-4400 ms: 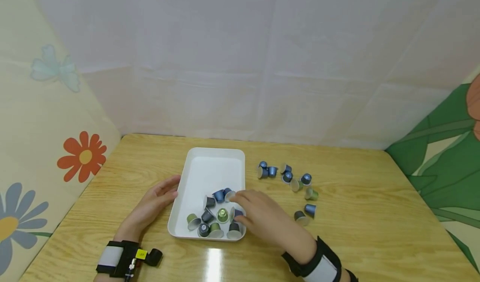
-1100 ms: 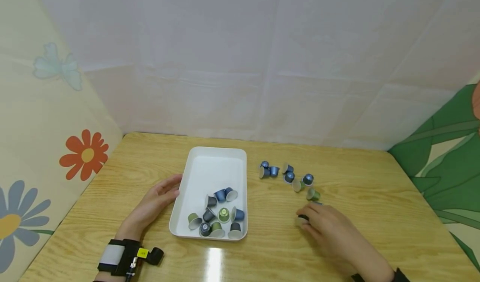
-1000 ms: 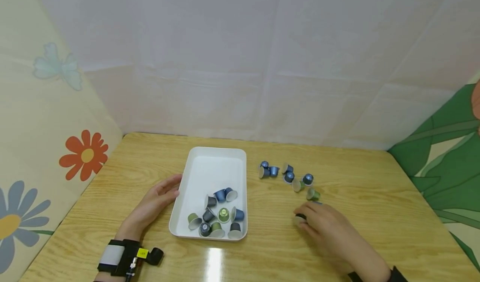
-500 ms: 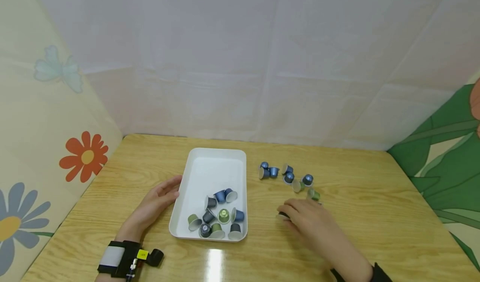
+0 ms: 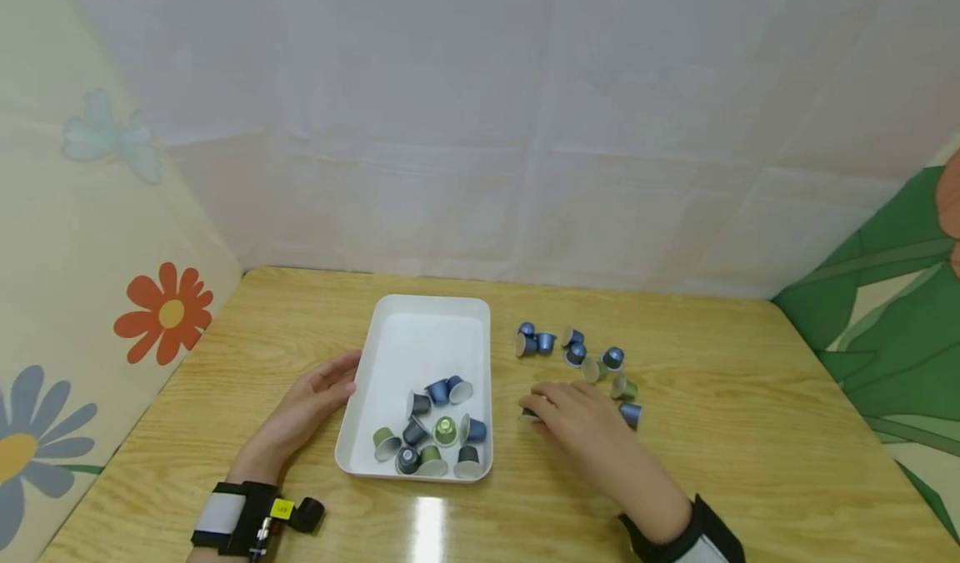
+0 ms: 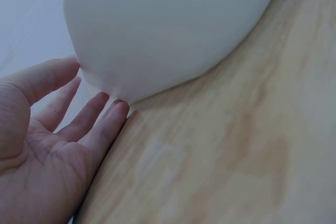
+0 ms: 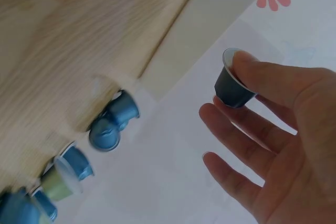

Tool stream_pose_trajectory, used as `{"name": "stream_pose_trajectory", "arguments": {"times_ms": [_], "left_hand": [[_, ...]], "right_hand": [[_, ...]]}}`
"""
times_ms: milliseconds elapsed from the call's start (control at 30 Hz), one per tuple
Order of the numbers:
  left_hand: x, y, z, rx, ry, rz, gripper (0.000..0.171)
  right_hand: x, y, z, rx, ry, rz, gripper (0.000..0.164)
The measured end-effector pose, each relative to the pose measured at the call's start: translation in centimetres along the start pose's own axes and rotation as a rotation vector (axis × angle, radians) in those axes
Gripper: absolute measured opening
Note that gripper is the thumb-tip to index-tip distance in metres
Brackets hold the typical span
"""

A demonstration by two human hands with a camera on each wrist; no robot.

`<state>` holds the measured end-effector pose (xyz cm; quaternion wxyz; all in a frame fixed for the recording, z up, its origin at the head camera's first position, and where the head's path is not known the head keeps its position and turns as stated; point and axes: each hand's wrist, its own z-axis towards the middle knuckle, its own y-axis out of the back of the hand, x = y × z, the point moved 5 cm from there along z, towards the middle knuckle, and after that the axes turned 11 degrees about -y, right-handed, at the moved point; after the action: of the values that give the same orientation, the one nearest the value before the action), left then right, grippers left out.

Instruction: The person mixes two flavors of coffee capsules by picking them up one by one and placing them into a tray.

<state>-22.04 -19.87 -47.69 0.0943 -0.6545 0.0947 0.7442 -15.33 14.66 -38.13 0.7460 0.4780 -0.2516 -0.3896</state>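
Between thumb and fingers my right hand (image 5: 588, 434) pinches a dark coffee capsule (image 7: 231, 90), thumb on its pale lid, to the right of the white tray (image 5: 429, 338). In the head view the fingers mostly cover that capsule. My left hand (image 5: 306, 409) stays at the tray's left side; in the left wrist view its thumb and fingertips touch the outer wall (image 6: 157, 30), fingers only loosely bent. Inside the tray's near half lie several capsules, among them a green one (image 5: 445, 430), a blue one (image 5: 474, 429) and a dark one (image 5: 468, 459).
Beyond my right hand, more capsules lie loose on the wooden table (image 5: 720, 413): blue ones (image 5: 546, 343) at the back, green ones (image 5: 623, 388) farther right, and a blue one (image 5: 630, 414) beside the right wrist. A white cloth (image 5: 480, 130) hangs behind the table.
My right hand went from over the tray to the loose capsules, took up the dark one and has carried it left toward the tray. The left hand has stayed in place.
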Motion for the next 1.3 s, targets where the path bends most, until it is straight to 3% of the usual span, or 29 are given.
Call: {"name": "stream_pose_trajectory", "arguments": {"times_ms": [300, 800, 1100, 1300], "left_hand": [[0.0, 0.1, -0.1, -0.003, -0.003, -0.017, 0.063], [0.0, 0.1, -0.1, -0.009, 0.022, 0.002, 0.064], [0.1, 0.0, 0.0, -0.005, 0.019, 0.004, 0.064], [0.1, 0.0, 0.0, -0.004, 0.016, 0.004, 0.064]], "right_hand": [[1.8, -0.1, 1.9, 0.025, 0.011, -0.007, 0.029], [4.1, -0.7, 4.5, -0.045, 0.071, -0.031, 0.031], [4.9, -1.5, 5.3, 0.009, 0.067, -0.055, 0.032], [5.3, -1.7, 5.7, 0.003, 0.069, -0.045, 0.031]]}}
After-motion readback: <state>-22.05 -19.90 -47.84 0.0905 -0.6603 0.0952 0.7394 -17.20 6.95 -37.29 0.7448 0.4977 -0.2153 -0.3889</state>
